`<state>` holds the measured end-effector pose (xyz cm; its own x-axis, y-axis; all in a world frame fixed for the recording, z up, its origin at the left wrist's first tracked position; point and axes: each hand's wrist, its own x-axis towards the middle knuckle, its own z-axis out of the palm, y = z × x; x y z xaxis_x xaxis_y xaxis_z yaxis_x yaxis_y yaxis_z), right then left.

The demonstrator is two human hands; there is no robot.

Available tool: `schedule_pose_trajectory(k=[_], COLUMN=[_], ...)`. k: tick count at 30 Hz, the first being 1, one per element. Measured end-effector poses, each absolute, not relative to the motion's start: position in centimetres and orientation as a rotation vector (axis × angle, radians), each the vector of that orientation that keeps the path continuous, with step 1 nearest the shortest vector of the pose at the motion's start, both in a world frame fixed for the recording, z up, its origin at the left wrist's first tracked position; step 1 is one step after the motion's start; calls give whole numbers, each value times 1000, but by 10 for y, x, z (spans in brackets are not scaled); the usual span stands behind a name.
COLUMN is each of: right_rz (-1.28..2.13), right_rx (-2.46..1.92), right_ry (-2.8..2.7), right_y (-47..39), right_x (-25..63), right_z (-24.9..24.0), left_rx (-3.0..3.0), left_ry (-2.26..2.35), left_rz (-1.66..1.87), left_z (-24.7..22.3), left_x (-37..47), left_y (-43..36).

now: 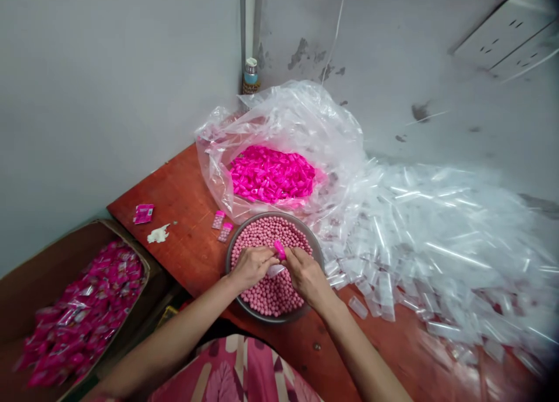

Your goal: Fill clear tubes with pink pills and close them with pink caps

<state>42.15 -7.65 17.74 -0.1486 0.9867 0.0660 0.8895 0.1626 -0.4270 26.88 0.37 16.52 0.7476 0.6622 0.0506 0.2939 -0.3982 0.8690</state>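
Both hands meet over a round grey bowl (318,247) filled with small pink balls (273,294). My left hand (252,267) is closed, its fingers pinching a small clear container (275,270) at its side. My right hand (304,272) is closed on a bright pink cap (280,250), which sits at the container's upper end. Just left of the bowl lie two small clear containers with pink caps (218,219) and pink balls inside. Behind the bowl, an open plastic bag (209,163) holds a heap of bright pink caps (273,175).
Many clear empty containers (384,291) spread over the red table (179,186) on the right. A box (144,253) of pink packets (87,309) stands at the lower left. A pink packet (143,214) and a white patch (158,233) are on the table. A bottle (250,73) stands behind.
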Motion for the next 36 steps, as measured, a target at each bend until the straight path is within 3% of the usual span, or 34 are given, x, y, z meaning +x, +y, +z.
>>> schedule_pose_trajectory(k=[4,12,18,27,36], right_rz=[513,400,269,111,509], right_rx=[-1667,-1505,-1755,-1952,-2020], right_ry=[-2091,-2445,-2191,-1993,-1700], right_y=[-74,-57,-68,-64,-58], right_x=[432,440,422,389,406], right_z=[188,230,194,161,149], left_rx=[2009,1633,1068,691,961], left_ry=[675,716,831,849,1110], left_rz=[393,336,581,657,793], left_z=[170,164,163,154,132], left_x=[268,267,263,271,237], left_y=[8,-1,-3,-15,22])
